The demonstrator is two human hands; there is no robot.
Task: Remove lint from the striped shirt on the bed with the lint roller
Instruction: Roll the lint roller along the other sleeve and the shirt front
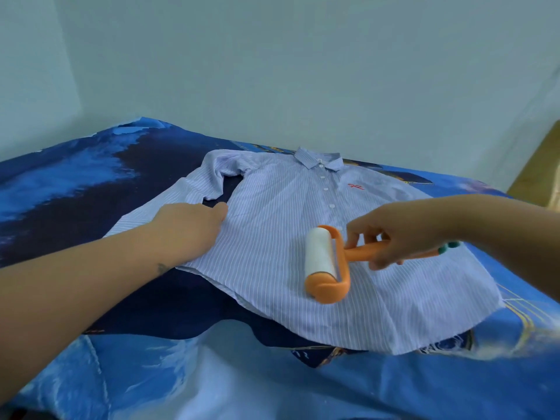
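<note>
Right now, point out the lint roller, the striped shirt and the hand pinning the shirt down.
lint roller (321, 256), head view, on its white sticky drum.
striped shirt (272, 225), head view, on the bare front panel beside the buttons.
left hand (185, 225), head view, on the back of the hand.

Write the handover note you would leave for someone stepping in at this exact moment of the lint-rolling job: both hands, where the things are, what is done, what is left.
Left hand: flat, pinning the striped shirt near its side seam, holding nothing.
Right hand: gripping the orange handle of the lint roller.
Shirt lies front up, buttoned, on the blue bed cover. The roller rests on the lower front, beside the button line.
Done: cannot tell how much has been rolled.
Left: judging cautiously, roll the chest, collar and sleeves.
</note>
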